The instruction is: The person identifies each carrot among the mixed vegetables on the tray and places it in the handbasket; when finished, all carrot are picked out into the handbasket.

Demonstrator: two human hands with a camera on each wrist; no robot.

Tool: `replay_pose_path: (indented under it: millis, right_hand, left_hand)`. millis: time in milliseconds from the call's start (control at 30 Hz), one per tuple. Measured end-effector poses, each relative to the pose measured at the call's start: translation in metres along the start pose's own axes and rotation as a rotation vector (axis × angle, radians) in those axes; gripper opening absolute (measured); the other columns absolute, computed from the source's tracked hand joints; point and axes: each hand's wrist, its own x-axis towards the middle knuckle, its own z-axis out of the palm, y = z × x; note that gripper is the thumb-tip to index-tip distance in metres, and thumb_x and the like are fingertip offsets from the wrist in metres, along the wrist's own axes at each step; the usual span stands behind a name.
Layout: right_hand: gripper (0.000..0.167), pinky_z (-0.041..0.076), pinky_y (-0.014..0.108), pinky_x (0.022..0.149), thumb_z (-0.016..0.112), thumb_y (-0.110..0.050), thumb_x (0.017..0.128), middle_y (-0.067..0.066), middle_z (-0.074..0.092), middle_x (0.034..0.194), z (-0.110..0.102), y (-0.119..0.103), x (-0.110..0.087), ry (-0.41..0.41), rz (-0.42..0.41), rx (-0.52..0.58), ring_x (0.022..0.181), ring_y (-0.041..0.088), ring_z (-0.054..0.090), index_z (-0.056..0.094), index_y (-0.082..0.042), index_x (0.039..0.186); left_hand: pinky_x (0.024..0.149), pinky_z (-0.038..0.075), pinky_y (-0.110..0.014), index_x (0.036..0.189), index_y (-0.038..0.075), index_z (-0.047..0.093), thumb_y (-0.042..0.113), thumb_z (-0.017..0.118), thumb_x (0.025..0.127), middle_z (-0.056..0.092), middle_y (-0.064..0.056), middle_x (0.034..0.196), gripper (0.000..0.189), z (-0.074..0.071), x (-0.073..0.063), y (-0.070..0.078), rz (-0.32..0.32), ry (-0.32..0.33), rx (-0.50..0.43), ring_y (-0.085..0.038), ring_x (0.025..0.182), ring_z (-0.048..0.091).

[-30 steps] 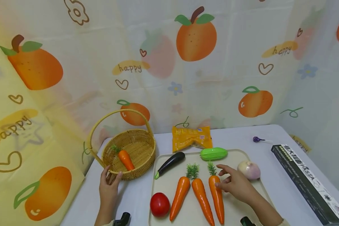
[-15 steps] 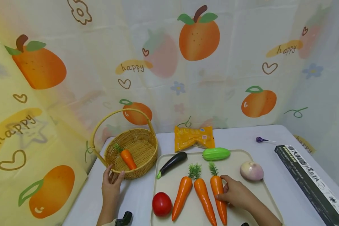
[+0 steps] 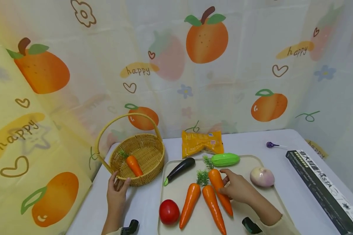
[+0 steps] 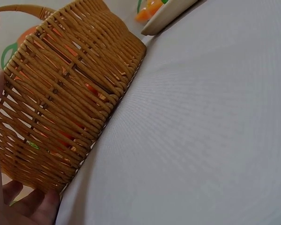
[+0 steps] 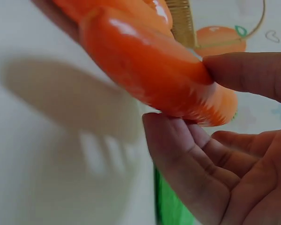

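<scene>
My right hand (image 3: 238, 187) pinches an orange carrot (image 3: 219, 187) between thumb and fingers; the right wrist view shows the carrot (image 5: 145, 65) raised off the tray with its shadow below. Two more carrots (image 3: 190, 205) lie on the beige tray (image 3: 247, 225) to its left. With thumb and fingers, my left hand (image 3: 116, 192) grips the near rim of a wicker basket (image 3: 153, 174) that has a tall handle. Inside the basket is another carrot (image 3: 133, 165). In the left wrist view, fingers (image 4: 30, 206) curl around the basket's woven side (image 4: 61, 89).
The tray also bears an eggplant (image 3: 179, 170), a tomato (image 3: 169, 212), a green gourd-like vegetable (image 3: 225, 159) and an onion (image 3: 262, 177). Behind it lies a yellow snack bag (image 3: 202, 143). A lollipop (image 3: 270, 144) and a black pasta box (image 3: 320, 189) are at the right.
My right hand has closed on the rightmost carrot and lifted it, shifting it left and away from me, its leafy top now beside the green vegetable. The left hand stays on the basket rim.
</scene>
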Motion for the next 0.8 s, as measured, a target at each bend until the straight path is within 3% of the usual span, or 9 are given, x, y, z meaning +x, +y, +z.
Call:
replay_pose_path:
  millis: [300,600,800]
  right_hand:
    - [0.07,0.054,0.032,0.052,0.077,-0.009,0.079,0.004,0.057,0.089,0.006,-0.033,0.019,-0.075,-0.085,0.023,0.063,0.019,0.058,0.045,-0.005,0.14]
    - [0.066,0.057,0.042,0.061,0.077,-0.01,0.082,0.013,0.055,0.098,0.022,-0.055,0.049,-0.306,-0.222,0.315,0.074,0.023,0.059,0.044,-0.004,0.14]
    - [0.063,0.057,0.041,0.061,0.076,-0.011,0.084,0.013,0.055,0.1,0.036,-0.072,0.071,-0.341,-0.252,0.328,0.077,0.023,0.059,0.046,-0.004,0.139]
  left_hand:
    - [0.083,0.042,-0.007,0.152,0.017,0.03,0.031,0.071,0.091,0.025,-0.013,0.156,0.075,-0.001,0.0,-0.003,0.013,0.0,-0.01,-0.033,0.136,0.036]
    - [0.081,0.042,-0.006,0.152,0.017,0.03,0.031,0.071,0.09,0.026,-0.016,0.155,0.076,-0.002,0.0,-0.007,0.013,-0.001,-0.022,-0.034,0.137,0.035]
    - [0.078,0.041,-0.004,0.152,0.018,0.03,0.032,0.072,0.09,0.029,-0.018,0.154,0.076,-0.001,0.001,-0.005,0.019,-0.003,-0.021,-0.034,0.136,0.036]
